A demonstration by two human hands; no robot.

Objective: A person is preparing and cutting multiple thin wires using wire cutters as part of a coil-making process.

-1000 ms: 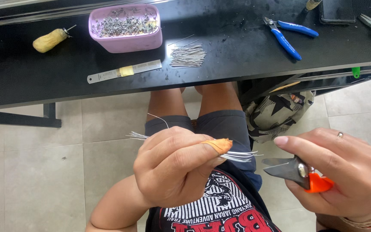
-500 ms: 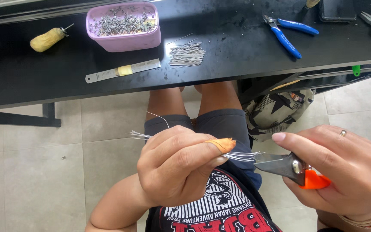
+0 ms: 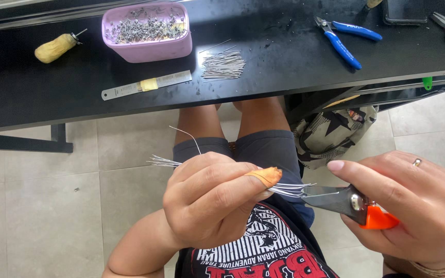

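Cutters (image 3: 346, 201) closed onto wires (image 3: 289, 189) | left hand (image 3: 212, 201) fists wires | right hand (image 3: 413, 206) grips cutters

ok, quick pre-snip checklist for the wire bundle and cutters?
1. Left hand grips the wire bundle: ok.
2. Right hand holds the orange-handled cutters: ok.
3. Cutter tips meet the wire ends: ok.
4. Wire ends even: not ok, they splay.
5. Bandaged fingertip away from the blades: ok, but close.
6. Wires actually between the blades: cannot tell.
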